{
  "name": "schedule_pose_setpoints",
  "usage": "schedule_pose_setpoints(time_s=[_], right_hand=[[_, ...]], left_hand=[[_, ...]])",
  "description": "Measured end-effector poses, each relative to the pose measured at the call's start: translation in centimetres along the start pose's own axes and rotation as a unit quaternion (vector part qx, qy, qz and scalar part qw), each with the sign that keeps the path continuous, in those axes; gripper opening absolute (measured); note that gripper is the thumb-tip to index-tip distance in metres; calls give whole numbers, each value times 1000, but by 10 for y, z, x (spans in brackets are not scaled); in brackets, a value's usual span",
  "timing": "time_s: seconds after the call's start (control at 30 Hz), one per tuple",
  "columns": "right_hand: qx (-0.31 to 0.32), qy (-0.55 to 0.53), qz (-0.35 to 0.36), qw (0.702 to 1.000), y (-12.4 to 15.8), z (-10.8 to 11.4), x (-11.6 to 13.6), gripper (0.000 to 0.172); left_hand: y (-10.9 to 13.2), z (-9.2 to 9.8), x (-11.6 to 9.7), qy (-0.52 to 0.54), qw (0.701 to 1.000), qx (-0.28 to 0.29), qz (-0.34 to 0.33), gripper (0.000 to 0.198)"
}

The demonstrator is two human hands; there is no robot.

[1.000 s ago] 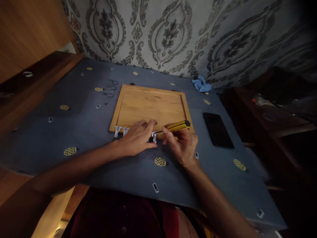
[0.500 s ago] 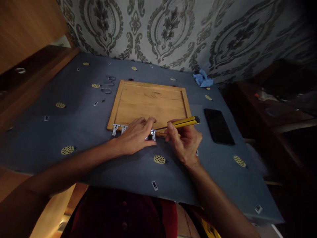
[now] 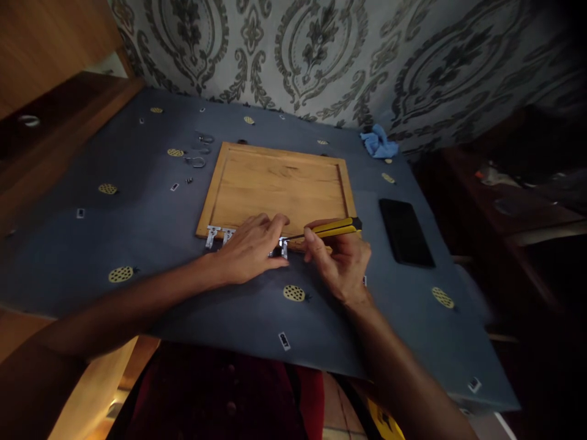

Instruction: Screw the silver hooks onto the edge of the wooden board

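Note:
A wooden panel [image 3: 279, 186] with a raised frame lies flat on the table. My left hand [image 3: 254, 250] is closed over its near edge, thumb and forefinger about a silver metal hinge [image 3: 284, 247]. In my right hand [image 3: 342, 263] is a yellow and black screwdriver [image 3: 337, 228], its handle gripped in the fingers. The shaft slants left and its tip meets the hinge; the exact contact is too small to make out. Two more silver hinges, one at the corner [image 3: 211, 236] and one partly behind my left hand [image 3: 227, 234], sit along the same edge.
A dark phone-like slab [image 3: 406, 232] lies to the right on the blue patterned tablecloth [image 3: 151, 244]. A crumpled blue cloth [image 3: 379, 142] rests at the back right. Curved metal pieces [image 3: 197, 161] and small hardware [image 3: 189, 181] lie left of the panel. Behind the table hangs a patterned curtain [image 3: 257, 55].
The screwdriver's handle end has shifted slightly left and down, with its tip still at the hinge. My left hand keeps its hold. The whole view has moved a little.

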State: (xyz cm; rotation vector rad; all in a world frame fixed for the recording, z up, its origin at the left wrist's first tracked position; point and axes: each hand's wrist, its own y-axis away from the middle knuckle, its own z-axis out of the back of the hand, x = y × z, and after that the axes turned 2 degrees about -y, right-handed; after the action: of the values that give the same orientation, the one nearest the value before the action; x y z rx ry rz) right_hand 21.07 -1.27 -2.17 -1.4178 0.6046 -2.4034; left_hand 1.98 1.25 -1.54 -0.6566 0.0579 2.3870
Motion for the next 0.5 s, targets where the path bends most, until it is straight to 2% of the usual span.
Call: schedule_pose_setpoints(time_s=[0.2,0.37,0.5], right_hand=[[51,-60,33,996,-11,10,0,10],[111,-129,-19,985,-14,16,3,12],[106,-113,-23,988,-12,16,-1,14]], left_hand=[[-1,1,-1,-6,1000,4,0,60],[-1,3,-3,-14,1000,16,6,59],[-1,3,-3,-12,1000,16,2,57]])
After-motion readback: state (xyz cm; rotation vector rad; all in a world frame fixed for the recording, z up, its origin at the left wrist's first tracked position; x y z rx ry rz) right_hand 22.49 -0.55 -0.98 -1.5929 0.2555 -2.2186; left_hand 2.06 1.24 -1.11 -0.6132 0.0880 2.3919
